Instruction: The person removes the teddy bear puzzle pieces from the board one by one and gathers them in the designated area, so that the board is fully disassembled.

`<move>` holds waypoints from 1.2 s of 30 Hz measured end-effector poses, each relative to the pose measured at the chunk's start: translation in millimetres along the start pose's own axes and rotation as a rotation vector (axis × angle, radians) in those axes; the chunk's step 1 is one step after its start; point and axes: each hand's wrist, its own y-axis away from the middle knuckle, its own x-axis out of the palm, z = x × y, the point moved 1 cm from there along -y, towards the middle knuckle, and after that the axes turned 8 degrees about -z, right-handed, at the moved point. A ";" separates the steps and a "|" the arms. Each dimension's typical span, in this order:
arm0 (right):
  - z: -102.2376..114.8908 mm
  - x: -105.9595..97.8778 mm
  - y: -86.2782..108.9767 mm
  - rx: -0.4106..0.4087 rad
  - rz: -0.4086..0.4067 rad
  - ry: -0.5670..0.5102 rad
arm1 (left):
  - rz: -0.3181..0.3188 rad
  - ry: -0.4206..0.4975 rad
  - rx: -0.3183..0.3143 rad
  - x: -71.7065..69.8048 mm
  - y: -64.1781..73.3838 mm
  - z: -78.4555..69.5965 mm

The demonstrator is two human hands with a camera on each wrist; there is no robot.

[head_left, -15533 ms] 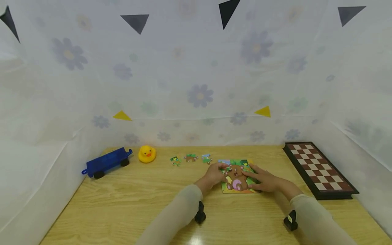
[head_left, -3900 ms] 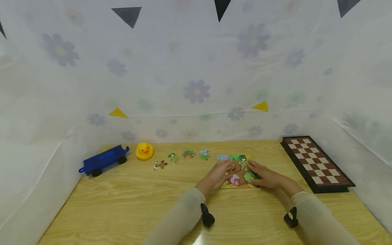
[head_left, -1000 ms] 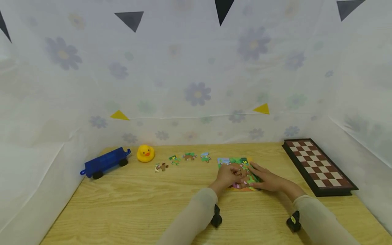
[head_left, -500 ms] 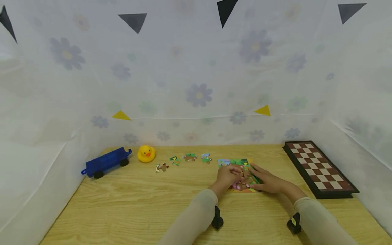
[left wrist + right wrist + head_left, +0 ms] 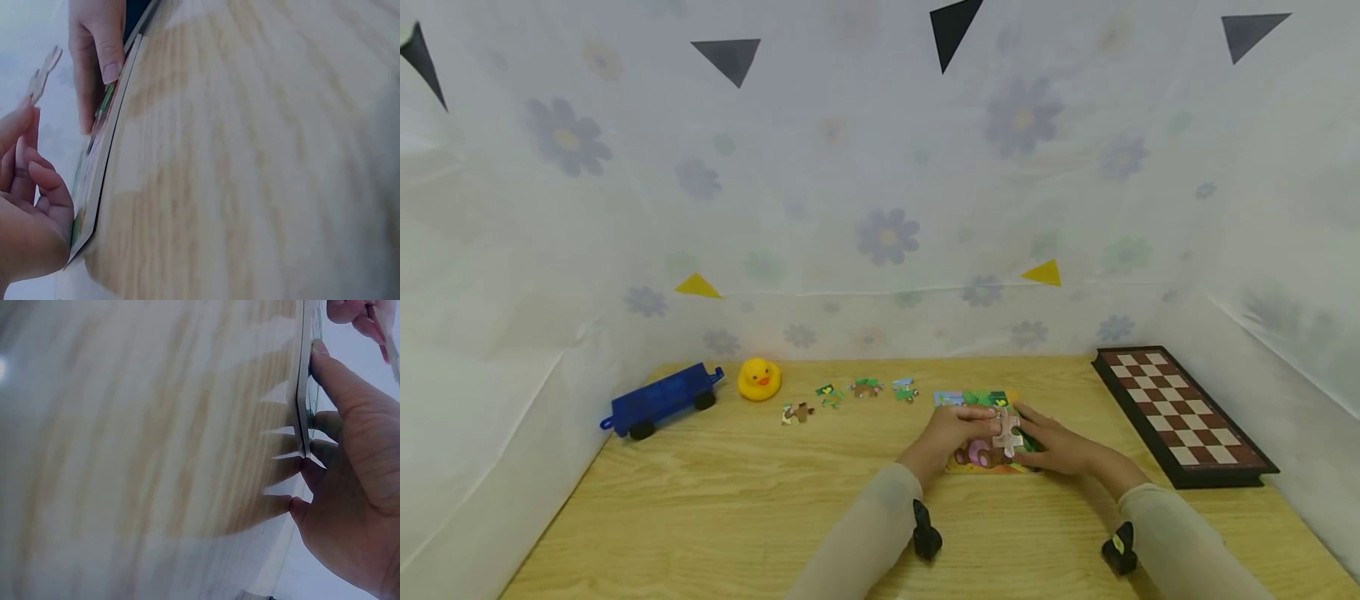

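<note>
My left hand (image 5: 951,433) pinches a puzzle piece (image 5: 1007,433) between thumb and fingers, raised and tilted over a jigsaw puzzle (image 5: 973,398) with a brown bear on it. The piece looks pale from above. In the left wrist view the piece (image 5: 45,75) stands apart from the board, seen nearly edge-on. My right hand (image 5: 1060,444) rests on the puzzle's right side with fingers spread. In the right wrist view its thumb lies on the board (image 5: 303,394) and fingertips touch near its edge. Both hands hide parts of the picture.
Several loose puzzle pieces (image 5: 866,387) lie on the wooden table (image 5: 715,500) left of the puzzle. Beyond them are a yellow rubber duck (image 5: 759,380) and a blue toy wagon (image 5: 658,402). A checkered board (image 5: 1176,408) lies at the right. White flowered cloth surrounds the table.
Since 15.5 seconds ago, a brown piece has come to lie near the duck. Over the last second my left hand has lifted a piece from the puzzle; my right hand stays in place.
</note>
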 end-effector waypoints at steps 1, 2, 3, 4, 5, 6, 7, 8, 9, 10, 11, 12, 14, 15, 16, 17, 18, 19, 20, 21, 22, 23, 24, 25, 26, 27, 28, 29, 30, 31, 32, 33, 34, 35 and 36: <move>-0.2 0.8 -0.1 0.007 0.001 -0.003 | 0.014 0.007 0.000 -1.6 0.2 -0.3; 0.1 1.3 -0.3 0.009 0.003 -0.003 | 0.030 0.008 0.007 -3.5 0.0 -0.2; 0.3 1.8 -0.3 0.013 0.005 -0.005 | 0.046 0.009 0.010 -5.4 -0.1 -0.5; 0.6 2.2 -0.3 0.011 0.007 -0.006 | 0.052 0.005 0.017 -7.5 -0.7 -0.4; 0.8 2.6 -0.2 0.014 0.009 -0.003 | 0.060 0.003 0.028 -9.9 -1.5 -0.4; 0.9 2.7 -0.2 0.011 0.010 0.005 | 0.065 0.002 0.038 -12.6 -2.1 -0.7; 1.5 2.4 -0.1 0.003 0.007 0.012 | 0.066 0.002 0.046 -15.6 -3.0 -0.9; 1.6 2.1 -0.2 -0.006 0.003 0.019 | 0.067 0.005 0.050 -18.9 -3.8 -1.1; 1.6 1.8 -0.4 -0.009 -0.001 0.021 | 0.067 0.004 0.054 -22.8 -4.1 -1.8; 1.8 1.3 -0.5 -0.018 -0.007 0.025 | 0.066 0.005 0.059 -27.2 -4.5 -2.3; 1.9 0.7 -0.8 -0.028 -0.012 0.032 | 0.062 0.008 0.063 -32.1 -4.4 -3.1; 1.7 0.3 -1.0 -0.036 -0.016 0.036 | 0.056 0.013 0.062 -37.4 -3.8 -3.9; 0.9 0.0 -1.1 -0.038 -0.016 0.033 | 0.045 0.010 0.063 -48.7 -2.8 -4.8; 0.3 0.0 -1.1 -0.039 -0.015 0.032 | 0.037 0.004 0.062 -54.7 -2.3 -5.2; -0.3 0.0 -1.0 -0.037 -0.014 0.035 | 0.025 -0.005 0.059 -60.5 -2.0 -5.3; -1.0 0.0 -0.9 -0.033 -0.012 0.039 | 0.013 -0.007 0.056 -65.9 -1.9 -5.3; -1.8 0.3 -0.8 -0.024 -0.009 0.039 | 0.001 -0.014 0.054 -71.4 -1.9 -5.3; -2.0 0.3 -0.8 -0.021 -0.008 0.040 | -0.006 -0.022 0.053 -76.6 -2.0 -5.2; -2.2 0.3 -0.9 -0.016 -0.007 0.041 | -0.014 -0.028 0.052 -81.8 -2.0 -5.4; -2.3 0.4 -1.0 -0.012 -0.005 0.036 | -0.023 -0.035 0.054 -86.8 -2.1 -5.2; -1.9 0.3 -1.2 -0.007 -0.001 0.033 | -0.027 -0.040 0.057 -91.9 -1.9 -4.9; -1.7 0.2 -1.5 -0.004 0.003 0.029 | -0.029 -0.041 0.058 -97.0 -1.6 -4.5; -1.4 0.2 -1.9 -0.005 0.005 0.025 | -0.030 -0.054 0.061 -102.2 -1.0 -4.0; -1.3 0.2 -2.1 -0.006 0.008 0.020 | -0.031 -0.067 0.061 -107.3 -0.2 -3.6; -1.1 0.3 -2.4 -0.006 0.010 0.015 | -0.036 -0.082 0.060 -112.4 0.5 -2.7; -1.0 0.5 -2.6 -0.005 0.013 0.012 | -0.044 -0.089 0.055 -117.4 1.1 -1.7; -1.4 0.8 -2.9 -0.004 0.014 0.015 | -0.058 -0.102 0.040 -122.3 2.2 -1.2; -1.7 0.9 -3.1 -0.007 0.014 0.019 | -0.075 -0.111 0.026 -126.8 3.3 -0.7; -1.7 1.0 -3.2 -0.010 0.014 0.020 | -0.095 -0.117 0.013 -131.0 4.2 -0.1; -2.1 1.1 -3.1 -0.007 0.015 0.018 | -0.113 -0.122 0.002 -134.7 5.3 0.3; -2.5 1.2 -2.9 -0.002 0.015 0.017 | -0.128 -0.122 -0.012 -137.8 6.0 0.9; -3.0 1.3 -2.7 0.000 0.015 0.018 | -0.142 -0.122 -0.022 -140.3 6.8 1.1; -3.3 1.4 -2.5 0.001 0.015 0.016 | -0.154 -0.131 -0.024 -142.1 7.8 1.2; -3.4 1.4 -2.3 -0.002 0.015 0.013 | -0.162 -0.134 -0.026 -143.4 8.4 1.6; -3.4 1.9 -2.2 0.001 0.016 0.007 | -0.168 -0.132 -0.027 -144.2 8.9 1.9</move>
